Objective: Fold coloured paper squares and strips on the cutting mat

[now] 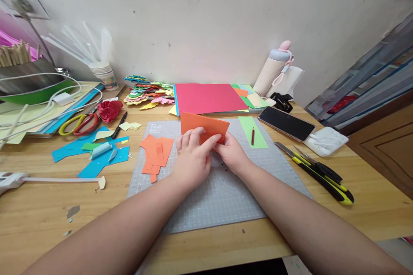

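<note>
An orange sheet of paper (203, 124) stands partly folded over the grey cutting mat (222, 193). My left hand (192, 159) pinches its near edge from the left, fingers closed on the paper. Meeting it at the same fold, my right hand (232, 154) grips the paper from the right. Orange paper offcuts (156, 152) lie on the mat just left of my left hand.
A pink sheet stack (209, 98) lies behind the mat. A green strip with a red pen (252, 135), a phone (285, 123) and yellow-black knives (319, 174) are at the right. Blue scraps (93, 152), scissors (80, 123) and a glue gun (13, 179) lie at the left.
</note>
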`<state>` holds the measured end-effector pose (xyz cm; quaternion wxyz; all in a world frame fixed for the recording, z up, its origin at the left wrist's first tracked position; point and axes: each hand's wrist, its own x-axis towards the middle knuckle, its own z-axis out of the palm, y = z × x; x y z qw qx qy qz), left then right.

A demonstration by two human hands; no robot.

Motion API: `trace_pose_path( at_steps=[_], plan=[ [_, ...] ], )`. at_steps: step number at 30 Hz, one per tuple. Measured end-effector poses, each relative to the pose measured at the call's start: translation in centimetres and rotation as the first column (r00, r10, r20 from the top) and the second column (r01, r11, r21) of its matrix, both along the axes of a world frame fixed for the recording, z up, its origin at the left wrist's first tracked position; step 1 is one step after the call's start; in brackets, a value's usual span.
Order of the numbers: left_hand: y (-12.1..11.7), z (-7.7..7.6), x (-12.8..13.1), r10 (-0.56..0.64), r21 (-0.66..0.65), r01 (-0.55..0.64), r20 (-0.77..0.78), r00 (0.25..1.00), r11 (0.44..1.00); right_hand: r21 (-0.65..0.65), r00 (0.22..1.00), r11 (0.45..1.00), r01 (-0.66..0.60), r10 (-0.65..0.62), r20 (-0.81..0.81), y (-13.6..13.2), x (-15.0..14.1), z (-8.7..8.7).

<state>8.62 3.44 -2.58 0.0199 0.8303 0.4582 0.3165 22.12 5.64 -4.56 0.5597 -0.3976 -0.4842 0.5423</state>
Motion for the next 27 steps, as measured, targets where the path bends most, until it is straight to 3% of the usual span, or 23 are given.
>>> trace_pose_path(
  at_steps=[3,5,7,10,19,24,27],
  plan=[
    [-0.2,-0.3,0.1,0.042,-0.077,-0.021,0.272,0.961,0.997,0.003,1.0,1.0,0.015,-0.015,0.013,0.1,0.1,-0.1],
    [-0.3,-0.6,0.2,0.137,-0.217,-0.035,0.478,0.867,0.976,0.0,0.999,1.0,0.021,-0.021,0.028,0.2,0.2,-0.2],
    [-0.4,-1.0,0.3,0.205,-0.361,0.015,0.563,0.8,0.933,-0.007,0.998,0.999,0.032,-0.032,0.045,0.3,0.3,-0.4],
    [-0.2,-1.3,0.5,0.218,-0.436,0.068,0.573,0.79,0.897,-0.018,0.997,0.999,0.049,-0.048,0.057,0.2,0.3,-0.4],
    [0.6,-1.1,0.3,0.236,-0.42,0.063,0.621,0.748,0.905,-0.018,0.997,0.999,0.027,-0.026,0.066,0.1,0.2,-0.3],
    [0.4,-0.6,-0.3,0.119,-0.321,0.018,0.403,0.907,0.947,-0.008,0.997,0.999,0.039,-0.039,0.073,0.2,0.2,-0.4],
    [0.5,-0.3,-0.7,0.117,-0.273,-0.024,0.33,0.937,0.962,-0.002,0.997,1.0,0.027,-0.026,0.071,0.2,0.2,-0.3]
  ],
)
